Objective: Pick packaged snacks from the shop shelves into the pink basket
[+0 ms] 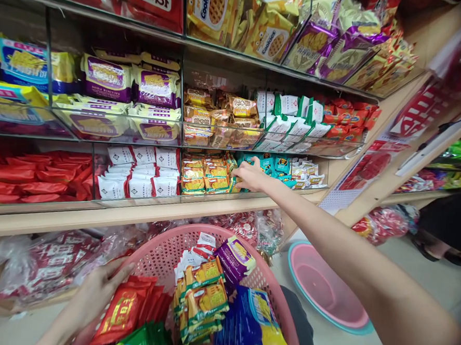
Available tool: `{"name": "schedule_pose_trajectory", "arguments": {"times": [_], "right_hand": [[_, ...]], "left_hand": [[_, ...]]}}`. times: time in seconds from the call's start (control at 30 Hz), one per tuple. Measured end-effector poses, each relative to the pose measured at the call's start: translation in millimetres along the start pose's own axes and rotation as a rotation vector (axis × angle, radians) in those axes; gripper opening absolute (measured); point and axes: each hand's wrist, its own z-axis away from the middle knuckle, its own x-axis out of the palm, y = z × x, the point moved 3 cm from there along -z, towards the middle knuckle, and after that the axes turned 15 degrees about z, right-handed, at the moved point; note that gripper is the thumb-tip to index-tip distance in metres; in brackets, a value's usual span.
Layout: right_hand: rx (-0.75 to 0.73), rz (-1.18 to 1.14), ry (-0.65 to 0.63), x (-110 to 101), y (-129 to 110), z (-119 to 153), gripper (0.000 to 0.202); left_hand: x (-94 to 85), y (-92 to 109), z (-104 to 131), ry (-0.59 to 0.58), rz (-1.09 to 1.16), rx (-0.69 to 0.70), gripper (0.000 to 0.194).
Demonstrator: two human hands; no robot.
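Observation:
My right hand [251, 175] reaches into the bottom shelf, its fingers curled on the edge of yellow-and-green snack packets [217, 174]. Teal packets [280, 165] lie just behind and right of it. My left hand [96, 289] grips the left rim of a pink perforated basket [153, 251], its fingertips partly hidden. Inside the basket are red packets [124, 306], green packets [146, 339], a stack of yellow-and-green packets [203, 301], white packets [188, 258], a purple soda biscuit packet [236, 259] and blue-and-yellow packets [244, 324].
Clear dividers and a front lip edge the wooden shelves [134, 208], stocked with several kinds of wrapped biscuits. Plastic-bagged goods [61, 261] lie beneath. A pink-and-teal basin [325, 287] stands on the floor at right. Another person's feet [440, 250] show at far right.

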Motion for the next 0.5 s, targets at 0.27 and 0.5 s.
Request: {"name": "schedule_pose_trajectory", "arguments": {"times": [0.27,0.5], "right_hand": [[0.029,-0.056,0.103,-33.2,21.0,17.7,0.024],[0.083,-0.597,0.28,-63.0,35.0,64.1,0.029]], "left_hand": [[0.5,2.9,1.9,-0.008,0.033,0.014,0.061],[1.0,-1.7,2.4,-0.004,0.027,-0.001,0.062]]}}
